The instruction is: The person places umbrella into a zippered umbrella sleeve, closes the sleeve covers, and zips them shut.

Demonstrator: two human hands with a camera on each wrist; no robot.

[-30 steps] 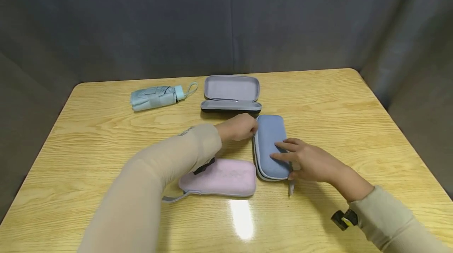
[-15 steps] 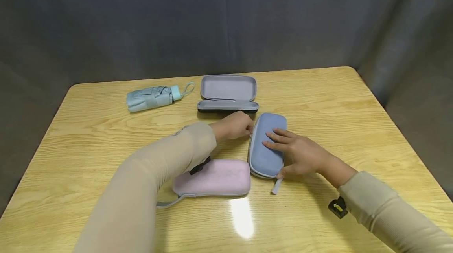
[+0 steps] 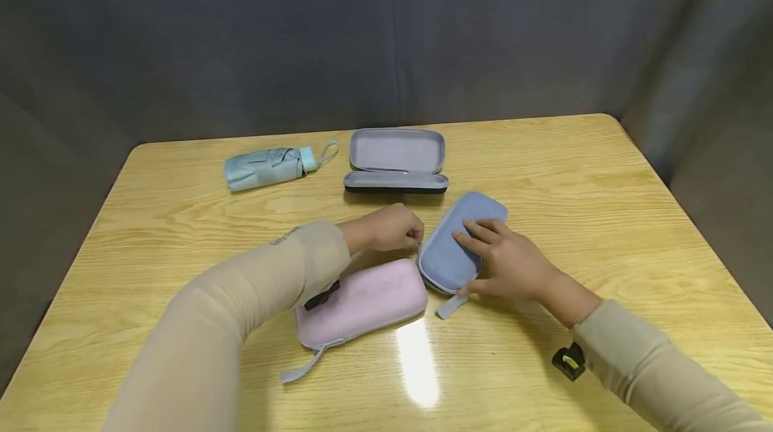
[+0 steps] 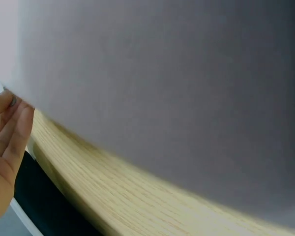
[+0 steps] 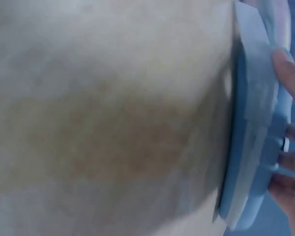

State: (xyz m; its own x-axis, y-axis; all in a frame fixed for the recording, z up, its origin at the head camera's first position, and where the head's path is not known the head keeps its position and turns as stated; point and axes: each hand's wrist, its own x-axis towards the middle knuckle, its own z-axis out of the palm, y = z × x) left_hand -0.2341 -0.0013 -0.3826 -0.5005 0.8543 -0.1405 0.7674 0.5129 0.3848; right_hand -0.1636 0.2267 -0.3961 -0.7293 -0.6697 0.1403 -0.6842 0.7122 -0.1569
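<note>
A blue zip case (image 3: 449, 254) with pale piping and a short grey strap (image 3: 451, 306) lies slanted on the table. My left hand (image 3: 395, 227) is at its left side, with thumb and fingertips pinching a small zipper pull at the seam. In the left wrist view the fingertips of that hand (image 4: 7, 130) come together on it. My right hand (image 3: 510, 261) holds the blue case by its near right part, fingers spread over the lid and thumb on the edge by the strap. A pink zip case (image 3: 368, 304) lies under my left wrist, its corner close to the blue one.
An open case (image 3: 396, 150) with grey lining and a black base stands behind the hands. Left of it lies a folded light-blue umbrella (image 3: 266, 168) with a wrist loop. The wooden table (image 3: 580, 184) ends at a dark curtain (image 3: 386, 36).
The blue case has turned clockwise, its near end swinging left. My left hand has slid toward me along its seam. The pink case has tilted, its right end now farther from me.
</note>
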